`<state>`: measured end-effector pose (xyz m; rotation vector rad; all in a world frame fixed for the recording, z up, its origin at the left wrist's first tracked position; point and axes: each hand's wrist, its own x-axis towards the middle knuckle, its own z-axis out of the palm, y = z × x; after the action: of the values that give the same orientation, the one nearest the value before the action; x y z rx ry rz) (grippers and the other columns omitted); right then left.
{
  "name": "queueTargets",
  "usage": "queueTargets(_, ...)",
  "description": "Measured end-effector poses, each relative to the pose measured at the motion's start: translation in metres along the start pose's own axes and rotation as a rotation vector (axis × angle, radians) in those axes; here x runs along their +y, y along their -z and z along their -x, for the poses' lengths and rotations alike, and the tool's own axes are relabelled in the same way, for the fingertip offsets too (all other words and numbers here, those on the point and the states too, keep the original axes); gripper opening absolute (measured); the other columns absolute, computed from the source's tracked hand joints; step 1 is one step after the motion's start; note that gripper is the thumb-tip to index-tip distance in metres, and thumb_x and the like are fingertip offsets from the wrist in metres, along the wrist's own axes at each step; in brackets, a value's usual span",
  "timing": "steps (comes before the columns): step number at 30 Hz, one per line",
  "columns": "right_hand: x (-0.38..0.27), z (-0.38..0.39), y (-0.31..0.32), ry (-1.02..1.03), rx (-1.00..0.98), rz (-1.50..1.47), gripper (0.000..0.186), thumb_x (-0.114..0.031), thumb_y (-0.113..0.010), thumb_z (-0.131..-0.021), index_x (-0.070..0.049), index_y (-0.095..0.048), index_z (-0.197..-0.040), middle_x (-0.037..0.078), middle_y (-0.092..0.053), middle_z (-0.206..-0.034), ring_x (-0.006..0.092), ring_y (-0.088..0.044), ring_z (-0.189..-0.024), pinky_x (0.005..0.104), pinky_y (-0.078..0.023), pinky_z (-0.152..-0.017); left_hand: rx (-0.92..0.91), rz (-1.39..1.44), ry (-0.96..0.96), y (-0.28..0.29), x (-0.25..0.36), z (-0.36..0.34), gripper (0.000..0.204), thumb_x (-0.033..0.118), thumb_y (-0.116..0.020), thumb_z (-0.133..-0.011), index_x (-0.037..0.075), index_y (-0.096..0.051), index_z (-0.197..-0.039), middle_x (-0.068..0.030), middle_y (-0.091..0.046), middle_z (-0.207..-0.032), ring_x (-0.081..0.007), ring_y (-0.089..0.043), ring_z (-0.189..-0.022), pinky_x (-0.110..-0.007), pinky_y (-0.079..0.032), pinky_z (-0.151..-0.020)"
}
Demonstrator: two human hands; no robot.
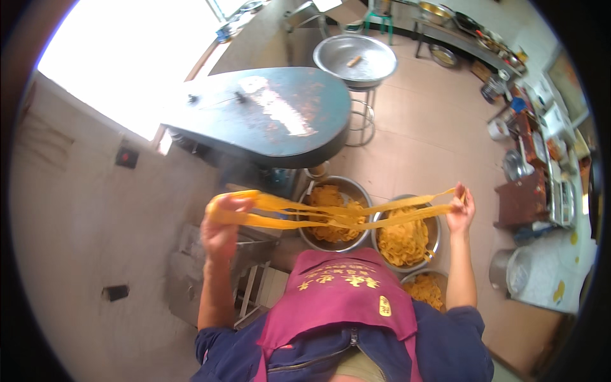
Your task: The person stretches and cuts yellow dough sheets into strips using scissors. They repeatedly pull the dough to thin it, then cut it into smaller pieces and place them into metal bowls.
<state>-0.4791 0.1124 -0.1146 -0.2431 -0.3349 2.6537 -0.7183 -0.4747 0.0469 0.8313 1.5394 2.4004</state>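
Observation:
Long, flat yellow noodle-like strips (382, 207) stretch in several strands between my two hands, at chest height. My left hand (221, 232) is closed around their looped end. On the right, my right hand (463, 213) pinches the other end with raised fingers. Below the strips stand metal basins heaped with similar yellow strips: a left basin (359, 191), a middle basin (436, 232) and a nearer basin (440, 275), partly hidden by my right arm. A maroon apron (337, 286) covers my front.
A large dark teal rounded top (216, 102) with a pale worn patch stands ahead left. Beyond it, a wide metal basin (375, 60) rests on a stand, a small brown object inside. Cluttered shelves (531, 140) and a metal pot (503, 270) line the right side.

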Motion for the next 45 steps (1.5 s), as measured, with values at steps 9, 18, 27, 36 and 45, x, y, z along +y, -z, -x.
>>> queueTargets(9,0.171,0.047,-0.23,-0.503,-0.613,0.641,0.072,0.005,-0.067,-0.093,-0.004,-0.036,-0.157,0.009,-0.066,-0.092,0.016,-0.066,-0.083,0.0289,-0.058,-0.072,-0.552,-0.695,-0.213,-0.116,0.031,-0.046,0.082,-0.022,-0.044,-0.084,0.003,-0.028,-0.16,-0.0153,-0.069,-0.115,-0.0315,-0.066,-0.114,-0.043,-0.052,-0.101)
queueTargets(18,0.229,0.066,-0.217,-0.04,-0.594,1.18,0.05,0.001,-0.076,-0.09,-0.003,-0.053,-0.135,0.009,-0.059,-0.121,0.0169,-0.064,-0.109,0.0294,-0.059,-0.088,-0.596,-0.691,-0.208,-0.17,0.049,-0.063,0.091,-0.02,-0.054,-0.082,-0.002,-0.013,-0.161,-0.0139,-0.062,-0.119,-0.0286,-0.066,-0.111,-0.044,-0.051,-0.104)
queueTargets(27,0.23,0.066,-0.209,0.429,-0.612,1.457,0.033,-0.002,-0.079,-0.087,-0.004,-0.061,-0.114,0.012,-0.062,-0.107,0.0267,-0.067,-0.093,0.0345,-0.057,-0.078,-0.538,-0.565,-0.008,-0.176,0.044,-0.062,0.094,-0.02,-0.053,-0.084,0.0,-0.005,-0.162,-0.0152,-0.053,-0.13,-0.0273,-0.064,-0.117,-0.041,-0.056,-0.102)
queueTargets(36,0.224,0.066,-0.213,0.48,-0.575,1.524,0.033,-0.008,-0.081,-0.087,-0.006,-0.059,-0.111,0.01,-0.062,-0.102,0.028,-0.066,-0.09,0.0372,-0.054,-0.078,-0.576,-0.643,-0.011,-0.178,0.045,-0.067,0.093,-0.023,-0.043,-0.079,-0.001,-0.009,-0.162,-0.0154,-0.052,-0.133,-0.0289,-0.061,-0.123,-0.038,-0.055,-0.101)
queueTargets(45,0.233,0.068,-0.221,0.5,-0.534,1.575,0.042,-0.01,-0.082,-0.086,-0.006,-0.055,-0.117,0.011,-0.064,-0.102,0.0298,-0.069,-0.088,0.038,-0.056,-0.074,-0.514,-0.555,0.112,-0.183,0.042,-0.063,0.094,-0.02,-0.05,-0.082,0.001,-0.008,-0.163,-0.0152,-0.05,-0.136,-0.0268,-0.061,-0.127,-0.037,-0.057,-0.098)
